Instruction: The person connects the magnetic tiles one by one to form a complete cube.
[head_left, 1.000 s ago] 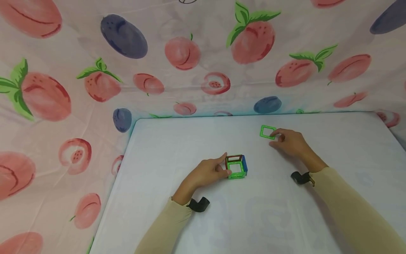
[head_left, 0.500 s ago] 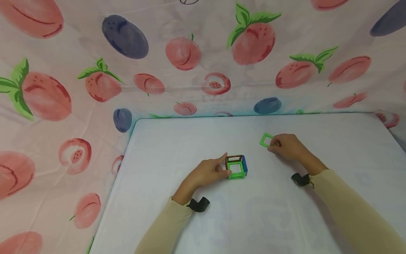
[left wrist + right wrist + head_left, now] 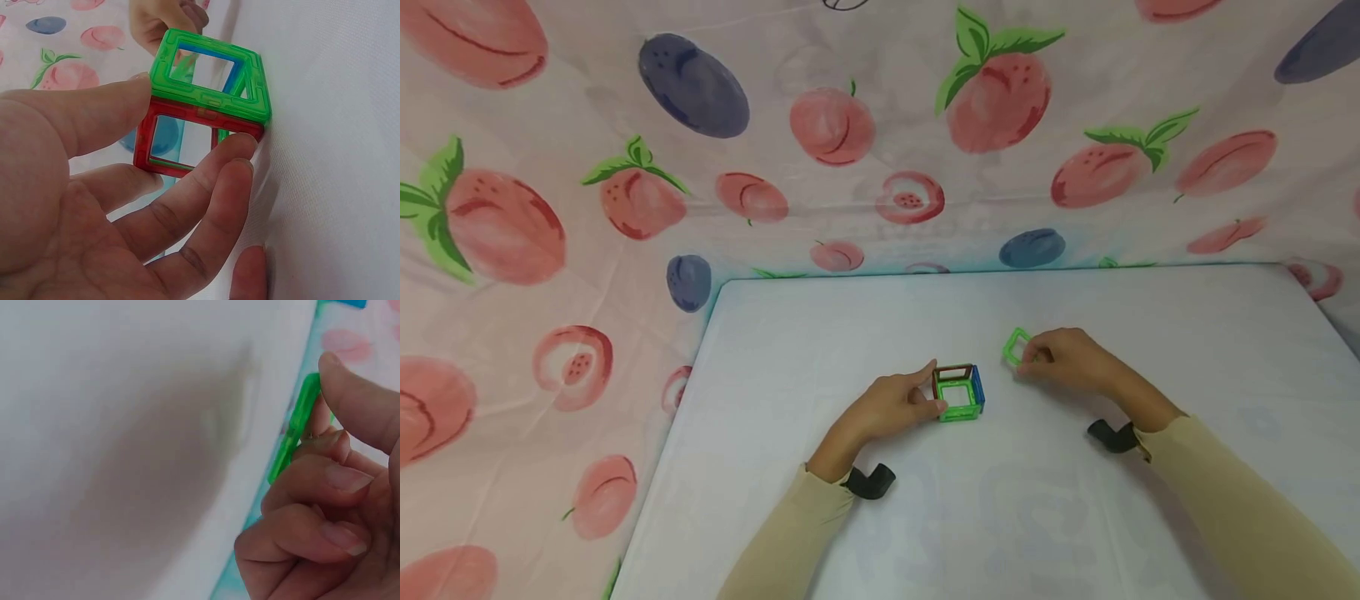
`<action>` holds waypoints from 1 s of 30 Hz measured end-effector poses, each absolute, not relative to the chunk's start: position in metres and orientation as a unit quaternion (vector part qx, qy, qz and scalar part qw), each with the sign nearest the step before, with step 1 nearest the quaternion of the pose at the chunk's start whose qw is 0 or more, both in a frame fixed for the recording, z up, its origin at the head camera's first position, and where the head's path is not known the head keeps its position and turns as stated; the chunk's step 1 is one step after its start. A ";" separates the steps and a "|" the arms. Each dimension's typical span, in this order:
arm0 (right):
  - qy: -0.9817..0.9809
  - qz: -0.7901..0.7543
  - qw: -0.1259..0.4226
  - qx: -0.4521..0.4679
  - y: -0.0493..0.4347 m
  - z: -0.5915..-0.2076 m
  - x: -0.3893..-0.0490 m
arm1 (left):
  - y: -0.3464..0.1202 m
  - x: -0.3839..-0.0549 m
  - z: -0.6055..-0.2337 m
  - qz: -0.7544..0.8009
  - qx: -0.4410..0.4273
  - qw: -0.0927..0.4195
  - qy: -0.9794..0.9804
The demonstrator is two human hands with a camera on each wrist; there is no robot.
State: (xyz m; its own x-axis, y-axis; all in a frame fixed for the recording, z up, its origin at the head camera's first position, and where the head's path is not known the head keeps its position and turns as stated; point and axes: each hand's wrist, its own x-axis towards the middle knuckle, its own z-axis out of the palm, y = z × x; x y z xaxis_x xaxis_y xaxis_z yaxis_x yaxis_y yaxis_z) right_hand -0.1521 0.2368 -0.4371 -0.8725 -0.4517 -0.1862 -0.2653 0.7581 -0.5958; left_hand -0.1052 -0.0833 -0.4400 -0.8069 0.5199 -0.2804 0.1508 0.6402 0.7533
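On the white table stands a small box of square magnetic tiles [image 3: 960, 413], with green, red and blue frames showing. My left hand [image 3: 891, 406] grips its left side; in the left wrist view the thumb is at the green tile's edge and fingers lie along the red tile [image 3: 144, 140]. To the right of the box, my right hand [image 3: 1067, 360] pinches a loose green square magnetic tile [image 3: 1013, 343] between thumb and fingers. The right wrist view shows that green tile [image 3: 295, 428] edge-on, its other fingers curled in below.
The white table [image 3: 820, 333] ends at the back and left against a hanging cloth [image 3: 850, 50] printed with fruit. A black wrist camera mount [image 3: 872, 482] sits at the left cuff, another mount [image 3: 1112, 436] at the right one.
My right hand has taken hold of the loose green tile, lifted it and brought it nearer and left, turning it on the way. The left hand and the box have stayed in place.
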 end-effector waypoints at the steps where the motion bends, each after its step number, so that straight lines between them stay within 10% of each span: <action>1: 0.920 -0.293 0.164 -0.203 0.234 -0.434 -0.150 | -0.083 -0.105 -0.440 0.377 0.192 0.244 0.873; 30: 0.907 -0.191 0.200 -0.318 0.153 -0.392 -0.120 | -0.086 -0.107 -0.443 0.388 0.186 0.260 0.865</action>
